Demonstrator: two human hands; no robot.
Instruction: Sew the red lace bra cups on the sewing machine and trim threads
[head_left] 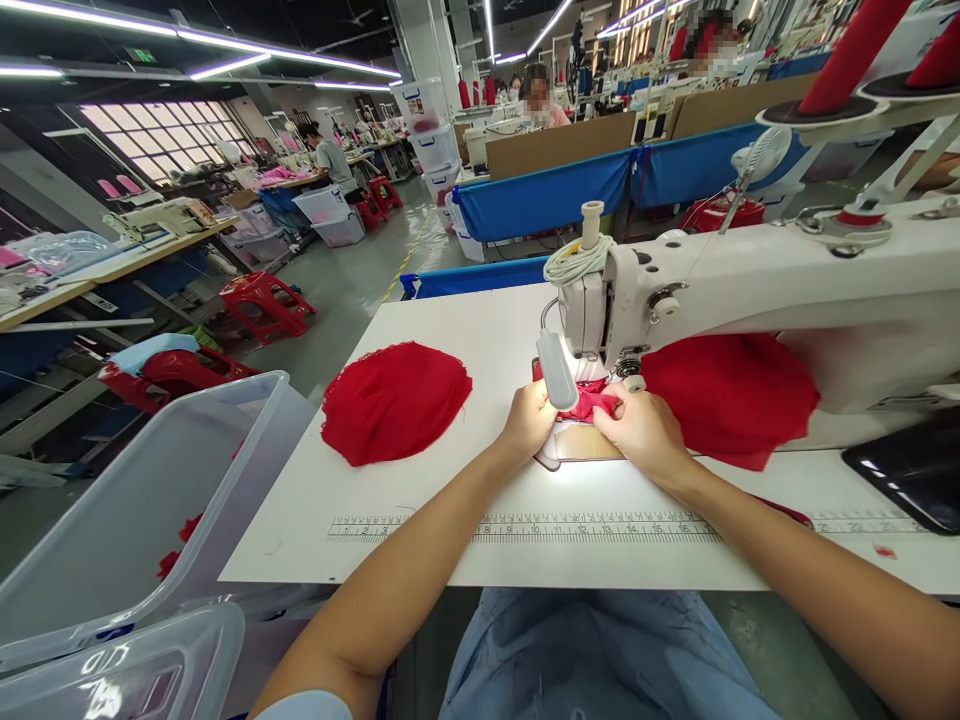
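A white sewing machine (pixel 720 285) stands on the right of the table, its needle area lit from below the head. Under it a small piece of red fabric (pixel 581 402) is bunched between both hands. My left hand (pixel 529 420) pinches its left edge beside the machine's grey lamp (pixel 556 370), which partly covers the fingertips. On the other side my right hand (pixel 643 430) is closed on the same fabric, thumb toward the needle. A stack of red cut pieces (pixel 397 403) lies flat to the left. More red fabric (pixel 731 395) rests under the machine arm.
Printed along the white table's (pixel 300 540) front is a ruler scale (pixel 525 528). A clear plastic bin (pixel 142 500) with a few red scraps stands at the left. A black glossy object (pixel 911 468) lies at the right. Red stools (pixel 266 305) and co-workers are farther back.
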